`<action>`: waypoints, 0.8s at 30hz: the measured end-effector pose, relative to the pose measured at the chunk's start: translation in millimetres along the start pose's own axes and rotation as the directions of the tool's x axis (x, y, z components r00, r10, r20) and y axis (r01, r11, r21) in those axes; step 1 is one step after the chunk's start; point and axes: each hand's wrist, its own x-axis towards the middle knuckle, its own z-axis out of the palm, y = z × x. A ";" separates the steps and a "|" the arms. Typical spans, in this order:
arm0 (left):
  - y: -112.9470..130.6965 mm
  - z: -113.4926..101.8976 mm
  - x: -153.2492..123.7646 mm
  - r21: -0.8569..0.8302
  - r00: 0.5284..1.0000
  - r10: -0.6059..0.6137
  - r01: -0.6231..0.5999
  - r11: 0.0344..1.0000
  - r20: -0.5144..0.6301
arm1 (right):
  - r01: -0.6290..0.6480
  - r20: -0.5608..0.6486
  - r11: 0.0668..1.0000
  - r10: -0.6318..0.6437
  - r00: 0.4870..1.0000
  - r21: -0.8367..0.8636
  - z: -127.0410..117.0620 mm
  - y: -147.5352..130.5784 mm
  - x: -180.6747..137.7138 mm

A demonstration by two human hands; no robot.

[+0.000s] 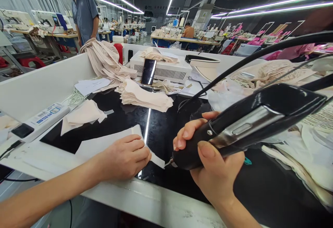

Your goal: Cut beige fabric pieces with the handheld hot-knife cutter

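My right hand [215, 165] is wrapped round a black corded hand tool [234, 127] with a thin metal tip and a silver strip along its side. Its tip points down-left and meets, or nearly meets, the end of a narrow strip on a pale fabric piece [104, 143]. With fingers curled, my left hand [125, 157] grips this piece near its right edge and rests low over the glossy black work surface [179, 183]. What lies beneath those fingers is hidden. Behind it are a folded beige fabric piece [83, 115] and a stack of beige cut pieces [145, 96].
A phone [149, 72] leans against a white vented box [161, 66]. More beige fabric [101, 58] hangs at the back left, and a white power strip [44, 120] lies along the left side. Fabric heaps [309, 151] fill the right. A person [85, 16] stands beyond the table.
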 end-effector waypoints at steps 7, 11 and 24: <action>-0.1 5.2 1.6 -0.006 1.000 0.001 -0.001 1.000 -0.010 | -0.003 0.004 1.000 0.003 1.000 0.010 -0.7 -0.3 -0.9; -2.0 5.3 0.3 -0.069 1.000 -0.029 0.029 0.997 0.001 | -0.006 0.007 1.000 0.006 1.000 0.010 0.1 -0.1 -0.5; 10.6 -1.2 -8.5 -0.332 0.986 -0.106 0.144 0.932 0.129 | -0.030 0.041 1.000 0.030 0.999 0.000 -7.9 -5.8 -0.4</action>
